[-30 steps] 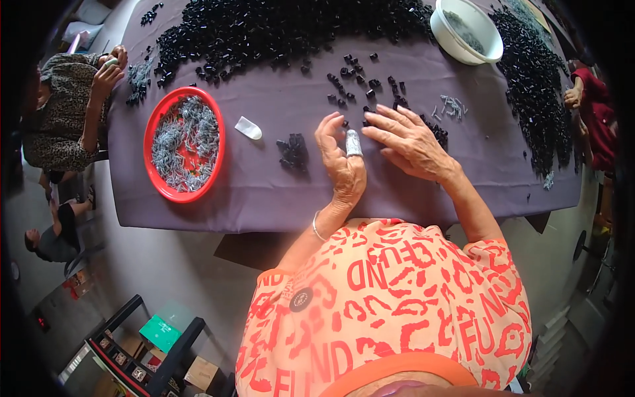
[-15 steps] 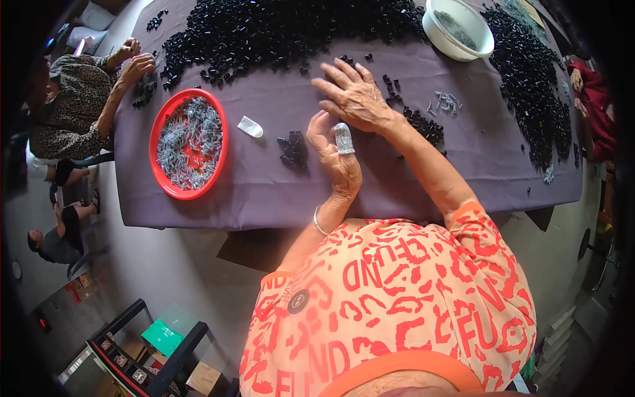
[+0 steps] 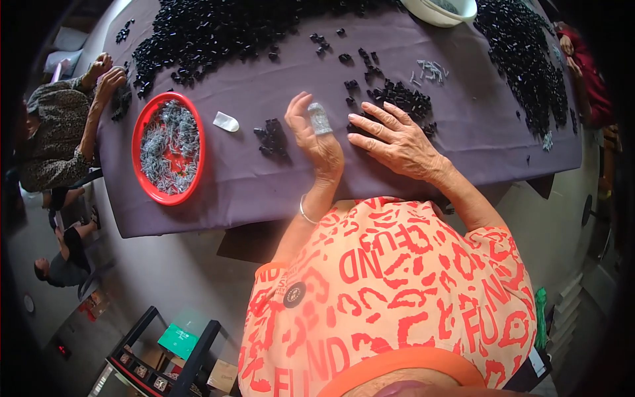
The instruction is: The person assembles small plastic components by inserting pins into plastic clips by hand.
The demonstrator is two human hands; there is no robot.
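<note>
My right hand (image 3: 402, 142) lies palm down with fingers spread, its fingertips at the near side of a small heap of black plastic pieces (image 3: 405, 99). It holds nothing that I can see. To its left, my left hand (image 3: 317, 147) is raised on edge at the table's near side, thumb apart from its lightly bent fingers. A grey finger cot (image 3: 319, 119) covers the thumb. Left of that hand are a smaller black cluster (image 3: 272, 137) and a loose white finger cot (image 3: 226, 122). Short grey pins (image 3: 431, 71) lie beyond the small heap.
A red oval tray (image 3: 137, 152) of grey pins stands at left. Large black heaps (image 3: 211, 40) (image 3: 522, 66) spread along the far and right sides. A white bowl (image 3: 440, 14) stands far right. Other people's hands (image 3: 106, 76) (image 3: 569, 56) are at both table ends.
My right hand has drawn back toward me, from the far loose pieces to the near side of the small heap. My left hand keeps much the same pose. The whole view has shifted.
</note>
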